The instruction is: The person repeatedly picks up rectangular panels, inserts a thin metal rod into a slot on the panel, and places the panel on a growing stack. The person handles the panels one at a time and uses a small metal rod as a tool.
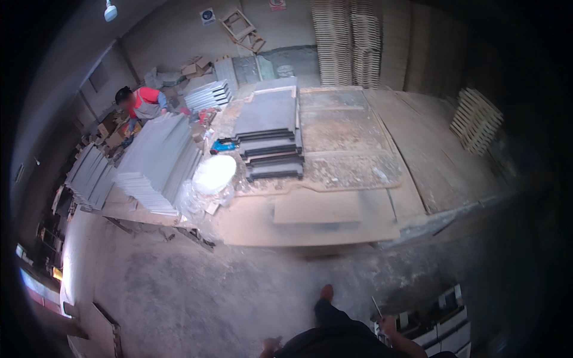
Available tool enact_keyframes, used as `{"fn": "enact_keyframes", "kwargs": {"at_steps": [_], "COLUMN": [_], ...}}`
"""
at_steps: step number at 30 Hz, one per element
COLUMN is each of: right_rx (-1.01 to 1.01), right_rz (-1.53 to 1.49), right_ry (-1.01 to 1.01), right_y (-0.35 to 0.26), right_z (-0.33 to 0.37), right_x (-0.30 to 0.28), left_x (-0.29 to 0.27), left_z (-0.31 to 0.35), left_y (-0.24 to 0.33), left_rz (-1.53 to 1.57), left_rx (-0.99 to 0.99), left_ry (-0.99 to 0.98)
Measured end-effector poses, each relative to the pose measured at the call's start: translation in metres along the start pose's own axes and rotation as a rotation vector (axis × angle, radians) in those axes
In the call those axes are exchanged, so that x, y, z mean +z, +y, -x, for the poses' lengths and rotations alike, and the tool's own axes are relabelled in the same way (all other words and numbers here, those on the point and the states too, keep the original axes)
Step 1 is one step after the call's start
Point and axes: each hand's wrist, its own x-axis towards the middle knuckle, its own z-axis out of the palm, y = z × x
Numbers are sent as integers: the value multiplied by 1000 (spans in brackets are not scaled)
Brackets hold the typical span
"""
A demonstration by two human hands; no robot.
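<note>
At the lower edge my left hand (271, 345) hangs beside my dark clothing, fingers loosely apart, with nothing visible in it. My right hand (388, 326) is closed around a thin, light rod-like tool (377, 306) that points up and away; its exact kind is too small to make out. Close by the right hand, at the lower right, stand white and dark panels or frames (446, 327), partly hidden by my arm. One of my feet (326, 292) shows on the concrete floor, well back from the worktable (334, 235).
On the worktable lie stacked dark-edged grey panels (268, 116), a blue power tool (224, 145) and a white round object (215, 173). Pale panels (152, 158) are piled at the left, where another person (143, 102) bends. Slatted wooden pieces (476, 121) stand at the right.
</note>
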Motion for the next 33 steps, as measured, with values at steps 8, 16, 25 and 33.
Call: {"fn": "enact_keyframes", "kwargs": {"at_steps": [8, 16, 25, 33], "right_rx": [-155, -272, 450, 637], "right_rz": [244, 438, 114, -365], "right_ry": [9, 2, 369, 692], "right_y": [-273, -365, -211, -183], "right_z": [-108, -154, -43, 58], "right_x": [55, 75, 92, 187], "left_x": [-232, -448, -769, -875], "left_z": [-132, -203, -290, -385], "left_y": [42, 55, 24, -26], "left_rz": [1033, 1045, 736, 993], "left_rx": [-272, 71, 200, 123], "left_ry": [605, 1078, 1445, 869]}}
